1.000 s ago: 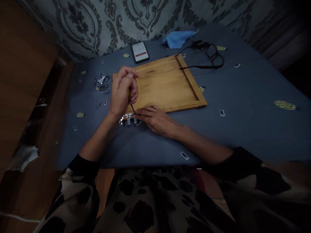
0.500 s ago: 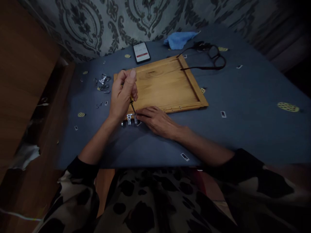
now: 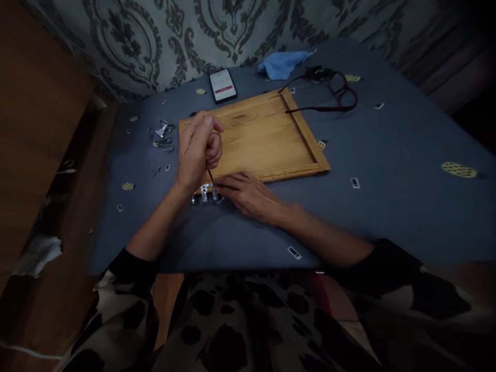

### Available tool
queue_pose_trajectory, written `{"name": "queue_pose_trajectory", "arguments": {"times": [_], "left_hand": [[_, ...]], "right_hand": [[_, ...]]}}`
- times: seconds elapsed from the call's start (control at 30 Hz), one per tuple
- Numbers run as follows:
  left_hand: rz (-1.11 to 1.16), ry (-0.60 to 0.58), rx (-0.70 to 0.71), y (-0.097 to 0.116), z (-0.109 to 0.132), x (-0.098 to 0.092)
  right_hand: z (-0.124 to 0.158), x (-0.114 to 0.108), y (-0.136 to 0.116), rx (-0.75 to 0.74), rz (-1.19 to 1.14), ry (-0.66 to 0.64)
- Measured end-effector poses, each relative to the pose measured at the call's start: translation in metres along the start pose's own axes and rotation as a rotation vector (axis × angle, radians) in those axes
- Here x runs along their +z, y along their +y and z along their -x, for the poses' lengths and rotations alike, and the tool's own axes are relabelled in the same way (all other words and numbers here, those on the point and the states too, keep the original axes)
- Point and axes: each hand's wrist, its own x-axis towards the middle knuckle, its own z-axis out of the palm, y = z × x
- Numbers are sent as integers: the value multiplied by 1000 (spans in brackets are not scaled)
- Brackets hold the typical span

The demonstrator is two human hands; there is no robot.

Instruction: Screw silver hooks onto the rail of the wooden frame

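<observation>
My left hand [image 3: 198, 150] is closed around a screwdriver [image 3: 211, 177]. Its thin dark shaft slants down from the fist to the near edge of a framed wooden panel [image 3: 267, 137], while the handle is hidden in the fingers. At the tip, shiny metal hardware [image 3: 204, 192] sits along the panel's near left edge. My right hand [image 3: 250, 196] lies palm down on that edge with its fingers stretched out, the fingertips beside the screwdriver tip and touching or almost touching the hardware. The thumb's grip cannot be made out.
Loose metal fittings [image 3: 165, 135] lie left of the panel, with a small dark piece [image 3: 156, 170] nearer me. Behind it are a phone [image 3: 223, 86] and a blue cloth [image 3: 284, 64]. Eyeglasses [image 3: 343, 93] rest with one arm over the panel's right corner. Patterned blue cloth [image 3: 399, 212] covers the table.
My left hand has turned on the screwdriver, its fingers curling further round so the yellow handle no longer shows. My right hand stays in place. The whole view shifts slightly.
</observation>
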Motion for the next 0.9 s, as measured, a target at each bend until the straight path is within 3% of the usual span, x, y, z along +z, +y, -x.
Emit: {"name": "queue_pose_trajectory", "arguments": {"times": [0.2,0.63,0.9], "left_hand": [[87,-161,9,-2,-4,-5],[45,-340,-96,3,-3,-5],[10,-326,-139,3,-3,-7]], "right_hand": [[0,-1,-2,-6,34,8],[-1,-6,-4,-3,32,-18],[0,2,3,-4,-30,0]]}}
